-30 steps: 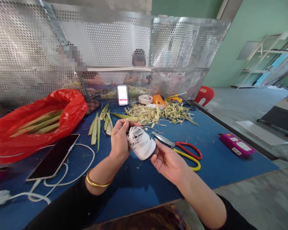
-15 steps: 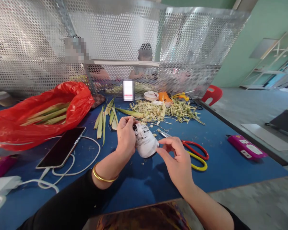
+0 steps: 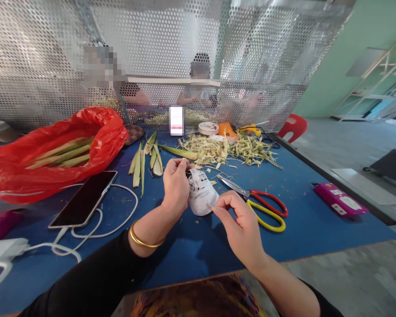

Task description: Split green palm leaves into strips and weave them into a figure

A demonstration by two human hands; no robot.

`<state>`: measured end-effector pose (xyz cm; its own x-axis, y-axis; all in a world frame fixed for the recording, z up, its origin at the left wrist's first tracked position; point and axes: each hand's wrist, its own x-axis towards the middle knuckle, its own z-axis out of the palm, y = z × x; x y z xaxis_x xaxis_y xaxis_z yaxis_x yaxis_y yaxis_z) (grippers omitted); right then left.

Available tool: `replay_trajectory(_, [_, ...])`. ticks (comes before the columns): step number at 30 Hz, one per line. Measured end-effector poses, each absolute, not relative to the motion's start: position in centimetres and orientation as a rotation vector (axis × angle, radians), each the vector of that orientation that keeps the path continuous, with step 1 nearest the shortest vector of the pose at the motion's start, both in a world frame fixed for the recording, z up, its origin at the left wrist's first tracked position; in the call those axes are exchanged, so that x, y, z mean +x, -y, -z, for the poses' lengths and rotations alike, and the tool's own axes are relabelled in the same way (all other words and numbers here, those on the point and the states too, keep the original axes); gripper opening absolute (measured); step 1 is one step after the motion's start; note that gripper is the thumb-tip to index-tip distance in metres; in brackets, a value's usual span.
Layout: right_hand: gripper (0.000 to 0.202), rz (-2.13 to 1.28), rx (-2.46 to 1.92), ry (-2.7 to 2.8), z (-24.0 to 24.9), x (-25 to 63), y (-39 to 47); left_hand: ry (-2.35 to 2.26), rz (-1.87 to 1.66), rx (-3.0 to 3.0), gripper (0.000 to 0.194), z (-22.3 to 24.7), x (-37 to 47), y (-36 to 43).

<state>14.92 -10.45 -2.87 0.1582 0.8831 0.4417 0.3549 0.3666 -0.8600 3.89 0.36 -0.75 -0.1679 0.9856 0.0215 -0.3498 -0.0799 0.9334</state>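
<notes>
A white bundle of thread [image 3: 203,196] hangs over the blue table, its upper part in loose loops and its lower part smooth and rounded. Its upper left side is gripped by my left hand [image 3: 177,185], whose fingers are closed. The thumb and index finger of my right hand [image 3: 240,220] pinch at the bundle's lower right edge; what lies between the fingertips is too small to name. Scissors [image 3: 267,214] with one red and one yellow handle lie just beyond my right hand, blades pointing left.
A red plastic bag [image 3: 105,145] of green husks and a phone [image 3: 86,198] with a white cable lie at the left. Husk strips [image 3: 137,169] and shredded fibres [image 3: 211,149] lie farther back, before a perforated metal screen [image 3: 260,66]. A purple packet [image 3: 339,200] is at the right.
My right thumb and index finger have come together in a pinch at the bundle's edge. The scissors' blades show more now.
</notes>
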Motion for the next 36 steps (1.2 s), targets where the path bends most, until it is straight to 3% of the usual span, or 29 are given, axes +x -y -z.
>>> replay_trajectory(7, [0.014, -0.644, -1.112, 1.415, 3.6, 14.6, 11.5, -1.030, -1.537, 0.822, 0.011, 1.1, 3.8, -0.8])
replay_trajectory(13, [0.016, -0.522, -1.364, 1.272, 4.0, 15.4, 10.8, -1.039, -1.529, 0.829, 0.012, 0.9, 4.0, -0.4])
replay_trajectory(16, [0.061, -0.604, -1.434, 1.356, 3.7, 15.6, 9.7, -1.057, -1.517, 0.861, 0.011, 0.9, 4.1, -0.1])
replay_trajectory(17, [0.065, -0.691, -1.432, 1.377, 3.6, 15.6, 9.4, -1.061, -1.509, 0.869, 0.011, 0.9, 4.1, 0.1])
replay_trajectory(23, [0.040, -1.105, -1.237, 1.198, 3.4, 15.3, 9.1, -0.915, -1.368, 0.727, 0.011, 0.0, 4.1, 0.8])
replay_trajectory(29, [0.038, -1.430, -0.897, 0.911, 3.3, 15.7, 9.5, -0.757, -1.224, 0.651, 0.007, -0.5, 4.1, 1.0])
replay_trajectory(36, [0.043, -1.313, -0.781, 0.851, 3.3, 16.0, 9.5, -0.843, -1.248, 0.751, 0.010, 1.1, 4.0, 0.6])
